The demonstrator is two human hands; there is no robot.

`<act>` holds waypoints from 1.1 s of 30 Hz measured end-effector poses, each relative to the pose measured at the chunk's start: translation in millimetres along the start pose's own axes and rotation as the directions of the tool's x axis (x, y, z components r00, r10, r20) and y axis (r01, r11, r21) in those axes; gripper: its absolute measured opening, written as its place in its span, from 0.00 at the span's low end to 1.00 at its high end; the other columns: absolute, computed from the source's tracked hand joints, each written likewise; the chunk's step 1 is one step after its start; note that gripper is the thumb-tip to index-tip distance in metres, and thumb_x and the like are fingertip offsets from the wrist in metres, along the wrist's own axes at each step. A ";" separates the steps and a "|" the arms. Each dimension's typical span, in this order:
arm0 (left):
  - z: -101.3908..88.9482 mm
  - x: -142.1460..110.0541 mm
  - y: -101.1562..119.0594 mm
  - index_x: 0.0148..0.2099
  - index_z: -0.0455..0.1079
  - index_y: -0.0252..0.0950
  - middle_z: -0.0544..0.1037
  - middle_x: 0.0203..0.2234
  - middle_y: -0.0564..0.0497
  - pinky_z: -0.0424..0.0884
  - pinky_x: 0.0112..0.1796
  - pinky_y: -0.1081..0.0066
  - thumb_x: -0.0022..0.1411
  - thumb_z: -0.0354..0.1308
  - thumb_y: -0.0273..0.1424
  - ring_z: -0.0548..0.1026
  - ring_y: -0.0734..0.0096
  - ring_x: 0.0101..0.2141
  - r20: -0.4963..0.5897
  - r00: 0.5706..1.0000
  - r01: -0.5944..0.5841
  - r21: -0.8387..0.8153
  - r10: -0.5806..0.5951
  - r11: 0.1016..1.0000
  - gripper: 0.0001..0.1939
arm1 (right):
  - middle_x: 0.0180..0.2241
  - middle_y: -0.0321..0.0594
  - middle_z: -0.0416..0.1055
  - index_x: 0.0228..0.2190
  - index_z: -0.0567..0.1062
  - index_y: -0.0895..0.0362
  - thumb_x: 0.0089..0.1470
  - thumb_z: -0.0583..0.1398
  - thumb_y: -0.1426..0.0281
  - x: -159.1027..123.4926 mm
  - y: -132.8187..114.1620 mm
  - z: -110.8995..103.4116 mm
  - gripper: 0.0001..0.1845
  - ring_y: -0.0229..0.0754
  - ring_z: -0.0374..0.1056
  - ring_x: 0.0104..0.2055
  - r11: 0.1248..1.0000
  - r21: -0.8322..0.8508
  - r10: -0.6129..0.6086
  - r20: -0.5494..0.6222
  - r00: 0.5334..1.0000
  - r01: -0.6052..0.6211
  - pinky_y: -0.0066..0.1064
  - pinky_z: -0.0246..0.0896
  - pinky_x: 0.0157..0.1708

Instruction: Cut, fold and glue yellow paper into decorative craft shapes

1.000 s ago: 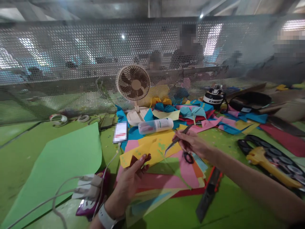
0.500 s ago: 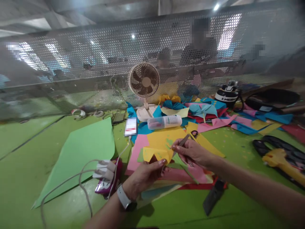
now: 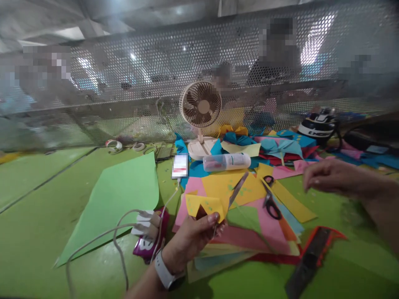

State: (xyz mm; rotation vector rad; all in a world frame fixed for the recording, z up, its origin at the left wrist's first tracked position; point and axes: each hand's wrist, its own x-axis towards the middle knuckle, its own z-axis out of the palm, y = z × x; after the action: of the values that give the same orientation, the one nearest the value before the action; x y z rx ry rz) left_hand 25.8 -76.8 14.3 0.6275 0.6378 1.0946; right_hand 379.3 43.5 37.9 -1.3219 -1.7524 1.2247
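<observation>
My left hand (image 3: 195, 232), with a white-banded watch on the wrist, pinches a folded yellow paper piece (image 3: 205, 205) between thumb and fingers. A narrow greyish strip (image 3: 238, 191) slants up beside that piece; whether it is attached I cannot tell. Over to the right, my right hand (image 3: 333, 178) hovers above the table, slightly blurred. Its fingers are curled in, and what they hold, if anything, is hidden. Black-handled scissors (image 3: 269, 199) lie between the hands on a pile of coloured sheets. Pink paper (image 3: 271, 220) and a large yellow sheet (image 3: 215, 182) are among these.
A fan (image 3: 201, 106), a clear bottle (image 3: 227, 161) and paper scraps (image 3: 274, 147) stand or lie behind. A green sheet (image 3: 115, 195), a charging phone (image 3: 180, 166) and a plug adapter (image 3: 146, 224) with cables lie left. A dark orange-edged tool (image 3: 311, 257) is front right.
My right hand has left the greyish strip and moved right, away from the yellow paper. My left hand keeps its hold. The view has turned left, and the scissors now show fully.
</observation>
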 end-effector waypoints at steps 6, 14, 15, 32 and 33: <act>-2.5 1.0 -3.2 0.28 0.74 0.33 0.75 0.22 0.52 0.66 0.25 0.80 0.43 0.70 0.29 0.71 0.80 0.22 -0.056 0.998 0.012 0.007 -0.012 1.000 0.09 | 0.29 0.46 0.75 0.24 0.78 0.57 0.42 0.67 0.73 37.0 19.2 -21.5 0.02 0.40 0.70 0.31 0.991 -0.135 -0.047 -0.313 0.949 0.005 0.31 0.58 0.28; 0.3 2.1 -6.7 0.29 0.76 0.32 0.73 0.18 0.52 0.64 0.20 0.79 0.42 0.70 0.34 0.68 0.78 0.18 0.002 1.000 -0.003 0.152 0.003 0.988 0.12 | 0.31 0.47 0.75 0.39 0.75 0.63 0.54 0.56 0.55 21.5 -13.7 68.5 0.23 0.36 0.69 0.27 0.991 0.132 -0.044 0.231 0.972 0.013 0.27 0.60 0.26; -0.3 1.8 -6.7 0.29 0.76 0.32 0.73 0.17 0.51 0.63 0.19 0.79 0.42 0.70 0.35 0.67 0.78 0.18 0.041 0.999 0.016 0.173 -0.023 0.985 0.13 | 0.32 0.47 0.76 0.44 0.72 0.61 0.52 0.58 0.55 14.4 -18.2 85.1 0.25 0.35 0.69 0.26 0.972 0.233 -0.072 0.394 0.916 -0.024 0.25 0.58 0.23; -11.7 19.2 -4.5 0.31 0.75 0.35 0.77 0.28 0.51 0.68 0.29 0.79 0.44 0.70 0.30 0.75 0.72 0.32 -0.286 0.958 0.047 0.111 -0.014 0.993 0.10 | 0.26 0.38 0.74 0.34 0.77 0.53 0.56 0.58 0.65 -19.3 -49.5 83.3 0.09 0.37 0.69 0.25 0.850 0.264 -0.451 -0.080 0.889 0.455 0.27 0.66 0.22; -12.7 21.1 -4.9 0.31 0.75 0.34 0.77 0.26 0.51 0.67 0.26 0.81 0.43 0.70 0.30 0.74 0.74 0.29 -0.339 0.940 0.081 0.137 -0.030 0.987 0.10 | 0.26 0.37 0.73 0.34 0.77 0.53 0.56 0.58 0.65 -13.7 -45.1 78.3 0.09 0.37 0.69 0.25 0.870 0.181 -0.442 -0.122 0.889 0.458 0.27 0.66 0.22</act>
State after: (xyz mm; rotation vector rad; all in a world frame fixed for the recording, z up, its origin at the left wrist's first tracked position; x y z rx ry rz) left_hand 26.2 -56.9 -1.0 0.5494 1.0358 1.1177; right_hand 298.1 3.4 50.6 -0.7673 -1.6991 1.0356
